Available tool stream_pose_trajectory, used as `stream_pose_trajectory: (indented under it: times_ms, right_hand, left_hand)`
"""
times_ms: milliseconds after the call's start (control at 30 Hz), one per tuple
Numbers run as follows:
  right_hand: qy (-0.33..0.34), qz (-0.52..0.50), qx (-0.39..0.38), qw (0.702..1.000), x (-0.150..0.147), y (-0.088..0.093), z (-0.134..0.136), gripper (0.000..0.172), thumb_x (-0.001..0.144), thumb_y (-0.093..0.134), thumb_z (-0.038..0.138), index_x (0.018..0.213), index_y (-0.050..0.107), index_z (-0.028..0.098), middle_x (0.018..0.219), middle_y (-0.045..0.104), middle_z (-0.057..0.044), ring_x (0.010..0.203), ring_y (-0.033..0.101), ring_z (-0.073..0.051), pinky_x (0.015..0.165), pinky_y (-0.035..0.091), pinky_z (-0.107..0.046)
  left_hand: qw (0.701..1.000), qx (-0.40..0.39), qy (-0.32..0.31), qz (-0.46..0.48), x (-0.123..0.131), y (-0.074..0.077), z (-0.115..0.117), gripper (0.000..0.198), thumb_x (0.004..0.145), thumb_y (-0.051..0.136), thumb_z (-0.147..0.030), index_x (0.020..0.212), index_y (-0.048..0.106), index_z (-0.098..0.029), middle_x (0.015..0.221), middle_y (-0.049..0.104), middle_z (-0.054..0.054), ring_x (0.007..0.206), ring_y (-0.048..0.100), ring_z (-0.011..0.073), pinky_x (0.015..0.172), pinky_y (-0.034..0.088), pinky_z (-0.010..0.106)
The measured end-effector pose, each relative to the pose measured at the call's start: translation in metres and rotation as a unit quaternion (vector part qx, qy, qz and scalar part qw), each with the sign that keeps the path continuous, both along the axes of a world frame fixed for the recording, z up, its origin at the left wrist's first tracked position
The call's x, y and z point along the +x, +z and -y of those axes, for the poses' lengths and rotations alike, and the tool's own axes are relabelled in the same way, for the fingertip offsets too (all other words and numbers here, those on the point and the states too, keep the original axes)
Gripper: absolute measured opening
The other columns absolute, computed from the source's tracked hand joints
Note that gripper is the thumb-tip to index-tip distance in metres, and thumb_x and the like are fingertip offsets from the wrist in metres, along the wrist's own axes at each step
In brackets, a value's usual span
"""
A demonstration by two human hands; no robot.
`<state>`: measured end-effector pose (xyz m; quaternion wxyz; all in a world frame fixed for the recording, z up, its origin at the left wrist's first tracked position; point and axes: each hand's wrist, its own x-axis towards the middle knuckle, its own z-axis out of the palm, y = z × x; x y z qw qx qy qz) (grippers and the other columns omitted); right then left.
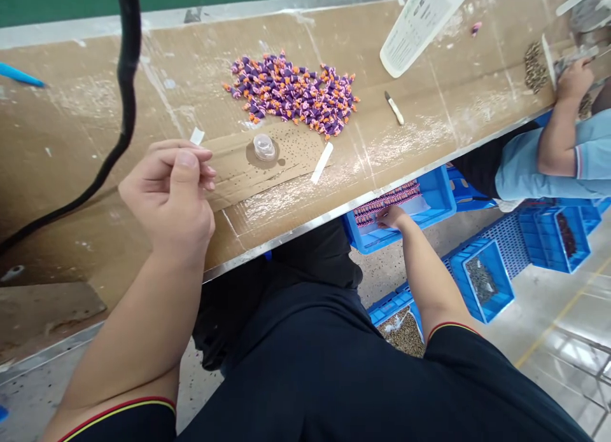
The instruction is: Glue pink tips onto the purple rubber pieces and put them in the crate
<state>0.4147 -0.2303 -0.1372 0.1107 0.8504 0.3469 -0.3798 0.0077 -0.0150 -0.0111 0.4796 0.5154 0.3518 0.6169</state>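
Note:
My left hand (172, 191) is above the table, fingers curled and thumb pressed against them; anything held there is hidden. A white strip (196, 136) shows just past its fingertips. Low on the right, my right hand (391, 217) reaches into a blue bin (442, 197) below the table edge. Its fingers curl down at rows of small pink-and-purple pieces (405, 194), and what they grip is too small to make out. On the table lies a pile of small purple, pink and orange pieces (296, 92). A small clear cup (264, 147) sits on a spotted cardboard piece (300, 143), beside another white strip (322, 163).
A small knife (394, 108) and a translucent plastic container (420, 28) lie farther right. A black cable (126, 67) hangs at left. A co-worker's hand (575, 79) works at far right. More blue bins (506, 296) stand along the floor.

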Motion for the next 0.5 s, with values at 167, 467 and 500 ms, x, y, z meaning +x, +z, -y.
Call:
stream_pose_trajectory:
  times_ms: [167,467,500]
  right_hand:
    - [-0.039,-0.027,-0.052,0.998,-0.001,-0.006,0.0,0.04,0.109,0.076,0.045,0.14,0.071,0.019,0.14,0.074,-0.011,0.118,0.076,-0.025,0.101,0.069,-0.047]
    - [-0.106,-0.038,-0.061,0.992,-0.009,0.005,-0.006,0.042,0.109,0.077,0.045,0.141,0.071,0.018,0.141,0.074,-0.012,0.119,0.076,-0.026,0.102,0.068,-0.047]
    - [-0.111,-0.039,-0.056,0.991,-0.01,0.008,-0.008,0.042,0.109,0.077,0.045,0.141,0.071,0.019,0.14,0.074,-0.011,0.119,0.076,-0.025,0.101,0.069,-0.047]
  left_hand:
    - [1.0,0.019,0.003,-0.001,0.0,-0.004,-0.003,0.036,0.086,0.099,-0.055,0.083,0.087,-0.021,0.086,0.076,0.003,0.059,0.058,0.0078,0.048,0.036,0.032]
    - [0.998,0.052,0.008,-0.028,-0.003,-0.007,-0.005,0.035,0.088,0.097,-0.057,0.084,0.087,-0.024,0.086,0.077,0.002,0.058,0.059,0.0075,0.048,0.04,0.031]
    - [0.998,0.051,0.012,-0.034,-0.004,-0.006,-0.004,0.039,0.087,0.097,-0.061,0.082,0.086,-0.024,0.085,0.076,0.002,0.058,0.058,0.0073,0.048,0.041,0.03]
